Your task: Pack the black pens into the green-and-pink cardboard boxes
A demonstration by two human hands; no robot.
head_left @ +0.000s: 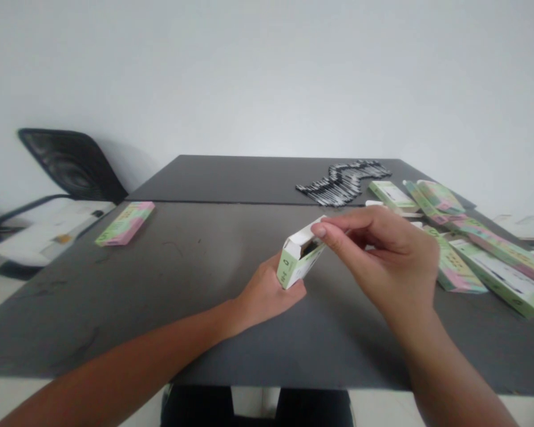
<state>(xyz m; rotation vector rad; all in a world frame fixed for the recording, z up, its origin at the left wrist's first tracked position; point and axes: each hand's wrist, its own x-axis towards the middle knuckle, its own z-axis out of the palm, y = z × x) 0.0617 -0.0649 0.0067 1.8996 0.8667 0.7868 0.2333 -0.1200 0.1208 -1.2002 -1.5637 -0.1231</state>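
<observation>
A small green-and-white cardboard box (293, 264) is held tilted above the table, its near end facing me. My left hand (267, 296) is closed around it from below and the left. An opening along its upper side shows something dark inside, too shadowed to make out. My right hand (382, 249) pinches at the box's far upper edge with thumb and forefinger, the other fingers curled. Whether those fingertips also hold anything small is hidden.
Slim black-and-clear pens (345, 182) lie in a wavy row at the back right. Several similar boxes (502, 276) are piled at the right. One pink-and-green box (127, 223) lies at the left of the dark table (196, 237). A black mesh chair (71, 163) stands beyond the left edge.
</observation>
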